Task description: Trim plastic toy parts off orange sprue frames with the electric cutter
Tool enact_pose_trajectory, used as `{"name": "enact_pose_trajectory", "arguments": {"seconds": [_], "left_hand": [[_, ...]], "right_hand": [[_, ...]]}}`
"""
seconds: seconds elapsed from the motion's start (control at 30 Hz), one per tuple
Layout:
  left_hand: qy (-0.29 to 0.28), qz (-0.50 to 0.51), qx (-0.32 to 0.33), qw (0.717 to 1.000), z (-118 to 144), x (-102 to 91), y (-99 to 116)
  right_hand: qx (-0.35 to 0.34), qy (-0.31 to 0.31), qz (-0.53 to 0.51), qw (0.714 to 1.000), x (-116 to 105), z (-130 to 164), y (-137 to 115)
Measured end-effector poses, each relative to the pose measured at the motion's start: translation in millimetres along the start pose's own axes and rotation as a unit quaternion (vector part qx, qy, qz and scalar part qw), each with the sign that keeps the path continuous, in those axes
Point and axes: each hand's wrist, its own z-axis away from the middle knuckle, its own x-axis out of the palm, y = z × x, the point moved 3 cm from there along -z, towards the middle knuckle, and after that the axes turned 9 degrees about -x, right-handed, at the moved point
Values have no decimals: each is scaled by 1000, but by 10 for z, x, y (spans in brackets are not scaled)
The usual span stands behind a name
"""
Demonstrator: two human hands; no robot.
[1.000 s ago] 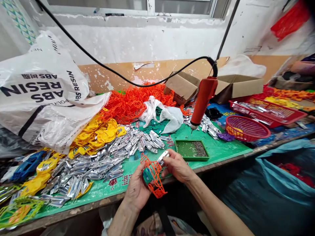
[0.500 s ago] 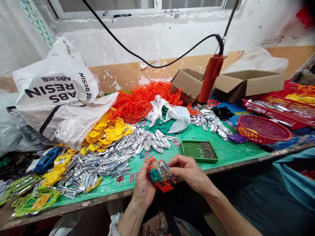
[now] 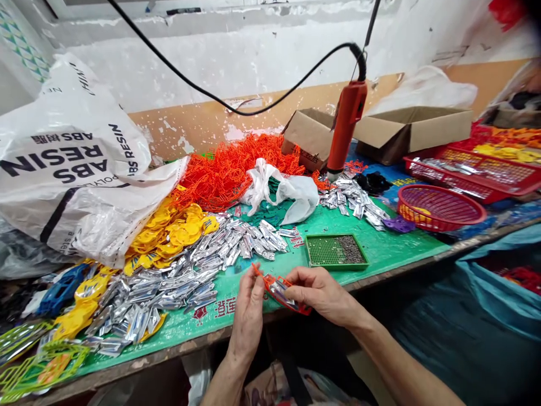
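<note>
Between my hands, over the table's front edge, is an orange plastic frame [image 3: 302, 308] with a silver piece [image 3: 279, 290] lying along it. My left hand [image 3: 248, 307] grips the frame's far left end between thumb and fingers. My right hand [image 3: 316, 290] is closed at the other side, its thumb and fingers on the frame and the silver piece. The frame is tilted, so its underside is hidden. Just beyond my right hand stands a green tray [image 3: 321, 259] with small dark screws [image 3: 350, 250] in its right half.
Silver pieces [image 3: 177, 282] are heaped at left beside yellow parts [image 3: 169, 231]. Behind lie orange frames [image 3: 228, 169] and a white plastic bag [image 3: 302, 197]. An orange electric screwdriver [image 3: 347, 124] hangs on a cable. Red baskets [image 3: 443, 207] and cardboard boxes [image 3: 439, 127] stand right.
The orange frame has been tilted to a flatter, more edge-on angle, and the green part on it no longer shows. The silver piece now lies along the frame. The view has shifted right.
</note>
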Motion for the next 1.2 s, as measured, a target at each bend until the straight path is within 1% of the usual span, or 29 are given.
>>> {"name": "enact_pose_trajectory", "arguments": {"seconds": [0.03,0.07,0.1,0.13,0.17,0.23,0.3,0.33,0.4,0.5,0.6,0.67,0.77,0.9,1.0,1.07,1.1,1.13,1.17,1.2], "left_hand": [[30,-56,60,996,36,-39,77],[56,-102,118,986,82,-68,157],[69,-134,156,976,128,-83,227],[55,-149,158,975,162,-78,275],[23,-149,138,979,185,-57,307],[-72,-130,67,987,204,22,332],[-146,-134,17,980,193,100,334],[-166,-151,6,974,177,124,328],[-174,-203,0,964,133,131,298],[-149,-242,7,959,80,74,224],[-125,-247,19,961,65,18,147],[-120,-262,29,957,67,8,114],[-123,-288,51,948,76,15,102],[-112,-311,100,939,96,7,117],[-98,-304,134,938,110,-8,118],[-103,-304,168,932,114,-14,122],[-113,-309,198,924,117,-15,129],[-127,-317,241,908,124,-16,143],[-142,-332,295,885,137,-16,158],[-157,-351,352,854,154,-18,172]], "right_hand": [[-6,-4,22,1000,-25,5,-17],[-10,-8,42,999,-47,8,-29],[-14,-15,59,998,-64,9,-37],[-21,-25,74,997,-74,7,-45],[-32,-40,89,995,-77,0,-54],[-75,-76,132,986,-66,-21,-81],[-132,-101,198,966,-45,-42,-113],[-156,-103,232,955,-37,-48,-125],[-187,-85,282,937,-31,-41,-137],[-210,-17,343,915,-55,19,-139],[-255,35,413,874,-72,106,-134],[-287,51,433,853,-70,150,-115],[-326,77,442,832,-57,195,-84],[-382,99,432,811,-31,255,-50],[-398,104,428,805,-16,293,-10],[-407,102,437,796,3,316,7],[-414,103,443,788,16,329,8],[-424,107,448,780,29,343,3],[-438,113,451,769,44,358,-6],[-452,122,453,759,59,374,-18]]}}
